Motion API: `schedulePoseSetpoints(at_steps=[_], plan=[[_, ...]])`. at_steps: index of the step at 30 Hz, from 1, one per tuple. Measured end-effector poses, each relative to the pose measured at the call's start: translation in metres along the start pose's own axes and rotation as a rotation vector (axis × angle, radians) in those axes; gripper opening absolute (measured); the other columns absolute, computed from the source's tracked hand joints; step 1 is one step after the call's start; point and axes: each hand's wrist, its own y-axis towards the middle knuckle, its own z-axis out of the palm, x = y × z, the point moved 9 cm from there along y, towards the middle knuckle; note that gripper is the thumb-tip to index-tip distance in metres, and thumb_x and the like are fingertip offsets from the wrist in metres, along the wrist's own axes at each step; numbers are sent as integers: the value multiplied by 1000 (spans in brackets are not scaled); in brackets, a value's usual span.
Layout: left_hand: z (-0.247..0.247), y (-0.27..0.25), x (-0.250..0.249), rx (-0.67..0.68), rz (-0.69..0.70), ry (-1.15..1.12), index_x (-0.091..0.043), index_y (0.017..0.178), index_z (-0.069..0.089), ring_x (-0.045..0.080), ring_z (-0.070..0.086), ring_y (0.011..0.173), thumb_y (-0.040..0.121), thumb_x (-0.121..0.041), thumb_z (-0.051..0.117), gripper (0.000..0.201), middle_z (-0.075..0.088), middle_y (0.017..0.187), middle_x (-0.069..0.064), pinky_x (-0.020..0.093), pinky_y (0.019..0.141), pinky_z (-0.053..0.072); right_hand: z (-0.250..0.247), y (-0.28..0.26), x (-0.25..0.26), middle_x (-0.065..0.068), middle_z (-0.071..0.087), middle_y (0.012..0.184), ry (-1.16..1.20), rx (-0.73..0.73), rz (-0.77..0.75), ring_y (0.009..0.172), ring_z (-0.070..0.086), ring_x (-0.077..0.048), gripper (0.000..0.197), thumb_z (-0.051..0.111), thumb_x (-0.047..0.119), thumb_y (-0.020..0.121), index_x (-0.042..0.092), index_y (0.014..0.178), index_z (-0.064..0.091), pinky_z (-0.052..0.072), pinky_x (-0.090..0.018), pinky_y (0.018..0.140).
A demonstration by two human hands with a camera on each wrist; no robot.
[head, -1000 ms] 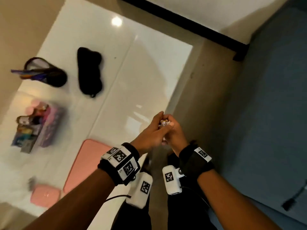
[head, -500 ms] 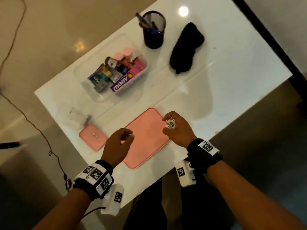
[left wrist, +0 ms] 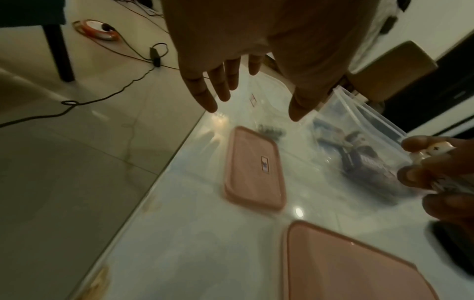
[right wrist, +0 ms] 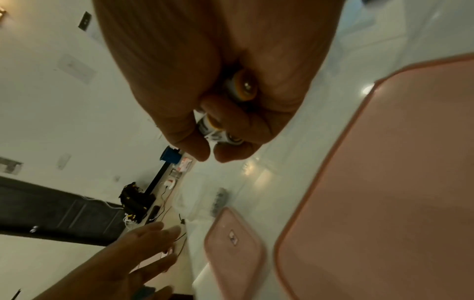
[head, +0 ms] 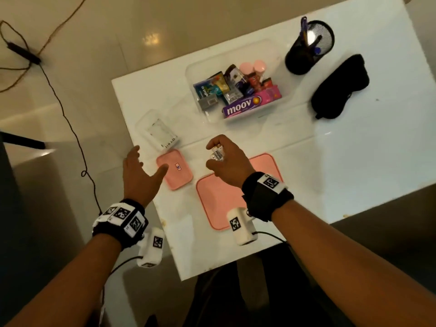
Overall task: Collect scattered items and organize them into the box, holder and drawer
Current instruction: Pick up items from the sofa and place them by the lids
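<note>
My right hand [head: 218, 154] grips a few small white batteries [head: 217, 153] above the white table, over the far edge of the large pink lid [head: 226, 204]; their orange-ringed ends [right wrist: 243, 86] show in the right wrist view. My left hand [head: 141, 166] hovers with fingers spread just left of the small pink lid [head: 175, 169], holding nothing. Beyond it stands a small clear box [head: 157, 132]. The large clear box [head: 236, 90] holds several packets and a "moov" carton. A black mesh holder [head: 306, 48] with pens stands at the far right.
A black eye mask [head: 339, 87] lies right of the holder. The table's left edge [head: 132, 166] runs just beside my left hand, with bare floor and a black cable [head: 70, 128] beyond it. The drawer is not in view.
Both hands met beside the table a second ago. Since then the left hand let go, opened and moved left past the small pink lid, while the right hand carried the batteries forward over the table.
</note>
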Motion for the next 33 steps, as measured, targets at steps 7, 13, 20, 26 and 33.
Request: schedulePoseSetpoints(at_steps=[7, 13, 20, 26, 33], plan=[[11, 62, -6, 146, -81, -189, -21, 154, 12, 15, 63, 87, 83, -19, 74, 95, 39, 149, 7, 26, 82, 44, 58, 57, 67, -2, 64, 97, -188, 121, -148, 80, 63, -26, 32, 66, 19, 78, 29, 104, 50, 53, -42, 74], [23, 78, -13, 227, 0, -210, -28, 153, 19, 25, 68, 92, 84, -9, 70, 87, 46, 144, 3, 42, 84, 56, 92, 100, 101, -5, 60, 103, -599, 246, -285, 88, 54, -25, 36, 60, 14, 85, 19, 118, 49, 34, -28, 70], [28, 68, -15, 250, -14, -490, -30, 113, 55, 29, 67, 96, 88, -2, 64, 39, 61, 105, -11, 48, 85, 57, 119, 112, 105, -5, 51, 98, -930, 343, -384, 85, 48, -25, 29, 51, 20, 90, 14, 118, 50, 33, -30, 71], [40, 69, -1, 201, -122, -567, -17, 137, 51, 30, 64, 103, 93, -7, 59, 46, 56, 118, 13, 46, 83, 58, 112, 106, 105, -12, 55, 102, -1023, 323, -438, 84, 54, -29, 38, 57, 18, 87, 11, 122, 44, 39, -34, 68], [45, 68, 1, 167, -147, -453, -20, 124, 60, 25, 68, 95, 82, -32, 61, 44, 62, 109, 9, 47, 81, 59, 96, 104, 100, -13, 58, 103, -1001, 289, -387, 89, 60, -32, 47, 64, 19, 83, 12, 124, 43, 49, -36, 72]])
